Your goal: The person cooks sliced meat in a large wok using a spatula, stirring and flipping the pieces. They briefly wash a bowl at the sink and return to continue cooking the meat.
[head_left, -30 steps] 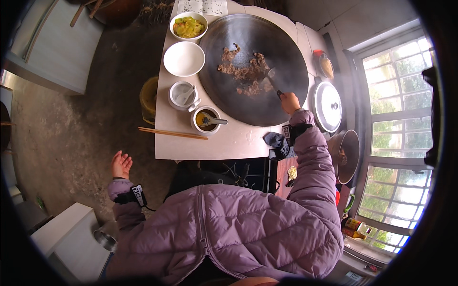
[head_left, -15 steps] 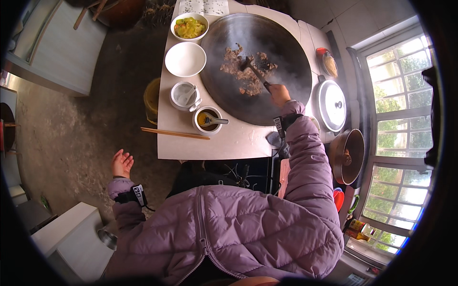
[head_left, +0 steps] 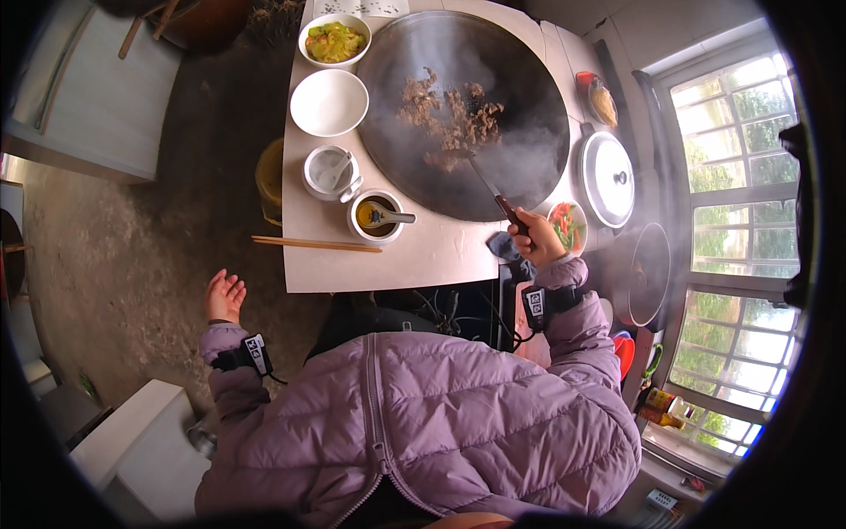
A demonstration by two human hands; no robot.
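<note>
My right hand (head_left: 537, 236) is wrapped round the dark handle of a spatula (head_left: 502, 201). The spatula's head dips among small browned pieces of meat (head_left: 458, 115) in a large dark wok (head_left: 397, 167) set into the counter, with steam rising off it. My left hand (head_left: 226, 296) hangs over the floor left of the counter, fingers apart and holding nothing. Closest to it on the counter is a pair of chopsticks (head_left: 317, 244) lying across the edge. Beside the wok stand a small pot of brown sauce with a spoon (head_left: 382, 216) and a white jar (head_left: 330, 173) with another spoon.
An empty white bowl (head_left: 329, 103) and a bowl of sliced green vegetables (head_left: 336, 41) line the counter's left side. On the right are a bowl of red and green peppers (head_left: 566, 227), a lidded silver pot (head_left: 608, 180) and a steam-veiled pan (head_left: 648, 273) by the window.
My right hand has drawn the spatula back toward me and slightly right, uncovering the pepper bowl. The meat lies more bunched. Steam has spread over the right side; my left hand barely moved.
</note>
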